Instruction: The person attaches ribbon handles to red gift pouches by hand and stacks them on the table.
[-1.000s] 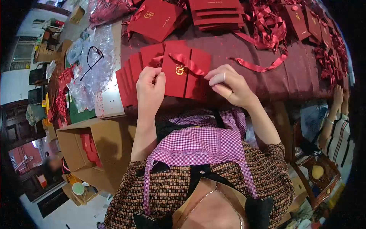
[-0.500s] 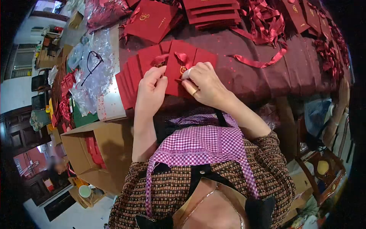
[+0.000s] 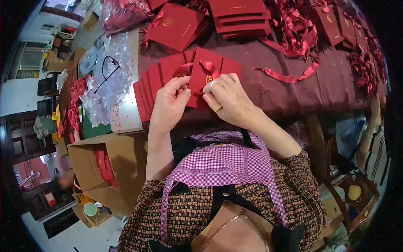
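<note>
A red card envelope (image 3: 203, 63) with gold print and a red ribbon (image 3: 206, 67) at its top lies over a fanned row of similar red envelopes (image 3: 145, 90) at the table's near edge. My left hand (image 3: 172, 101) pinches the left edge of this envelope between thumb and fingers. On its right side, my right hand (image 3: 231, 94) has its fingers curled in at the envelope's lower right, near a short ribbon end. White tape wraps one right finger, and a tan band is on another. The right fingertips are partly hidden.
Stacked red envelopes (image 3: 241, 19) and a tangle of red ribbon (image 3: 296, 35) lie farther back on the dark red tablecloth (image 3: 289, 90). Clear plastic bags and eyeglasses (image 3: 108, 75) are at left. Below stands an open cardboard box (image 3: 126, 168). Another person's arm (image 3: 369, 130) is at far right.
The view has shifted slightly, so the table things appear a little right and lower. Both hands keep nearly the same grip on the envelope, with the right fingers shifted slightly.
</note>
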A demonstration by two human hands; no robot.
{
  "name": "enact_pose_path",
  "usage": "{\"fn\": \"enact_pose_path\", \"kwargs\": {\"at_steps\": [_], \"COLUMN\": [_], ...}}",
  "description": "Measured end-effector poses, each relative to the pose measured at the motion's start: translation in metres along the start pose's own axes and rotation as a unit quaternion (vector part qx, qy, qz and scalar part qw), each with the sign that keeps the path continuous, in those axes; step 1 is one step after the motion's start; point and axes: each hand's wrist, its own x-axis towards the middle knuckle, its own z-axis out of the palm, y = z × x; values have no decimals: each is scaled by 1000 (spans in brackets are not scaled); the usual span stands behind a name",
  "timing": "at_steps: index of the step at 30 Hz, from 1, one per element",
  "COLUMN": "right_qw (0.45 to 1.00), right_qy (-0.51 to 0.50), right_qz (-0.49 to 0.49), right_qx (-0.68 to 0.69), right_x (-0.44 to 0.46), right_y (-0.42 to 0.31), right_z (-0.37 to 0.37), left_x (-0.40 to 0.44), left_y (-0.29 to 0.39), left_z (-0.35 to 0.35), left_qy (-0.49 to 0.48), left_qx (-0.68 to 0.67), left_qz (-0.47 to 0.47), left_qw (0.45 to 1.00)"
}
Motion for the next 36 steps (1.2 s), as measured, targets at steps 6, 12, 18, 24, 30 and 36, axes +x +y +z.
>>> {"fn": "enact_pose_path", "kwargs": {"at_steps": [6,12,18,24,30,36], "right_qw": [999,999,988,980,979,978], "right_qy": [24,-19,-133,-106,-119,-192], "right_qz": [3,41,68,-77,-52,75], "right_qx": [-27,-15,-30,-150,-160,-24], "right_x": [3,12,32,33,31,37], "right_y": [2,0,-10,-18,-25,-16], "right_z": [8,5,-10,-3,3,-17], "left_x": [-2,-1,-3,-6,-16,-17], "left_y": [1,7,5,22,12,14], "left_z": [1,11,18,18,21,0], "left_qy": [27,55,91,97,129,22], "left_qx": [137,171,199,262,243,49], "left_qz": [61,58,90,154,128,0], "left_qw": [988,982,972,948,953,999]}}
